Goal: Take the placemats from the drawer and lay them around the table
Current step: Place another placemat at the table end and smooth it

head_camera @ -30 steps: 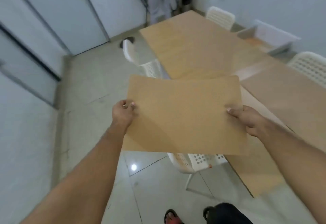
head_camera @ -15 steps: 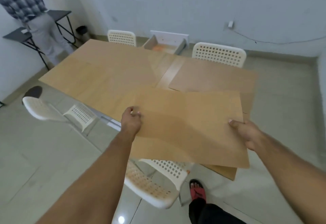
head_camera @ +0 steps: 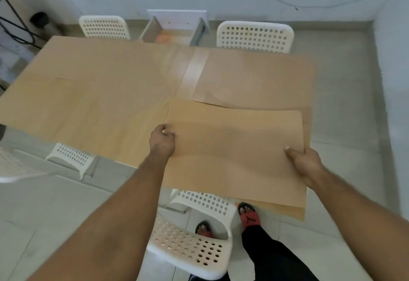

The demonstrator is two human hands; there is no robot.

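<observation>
1. The left hand (head_camera: 162,141) pinched the left edge of the held placemat (head_camera: 234,147), with its fingers curled at that edge.
2. The right hand (head_camera: 306,162) gripped the right edge, thumb on top; the other fingers were hidden beneath.
3. The held placemat hung roughly level above the near right corner of the table (head_camera: 106,94), overhanging a white chair (head_camera: 190,243).
4. A second placemat (head_camera: 254,79) lay flat on the far right part of the table.
5. The drawer (head_camera: 174,29) stood open beyond the table's far edge, near the wall.
</observation>
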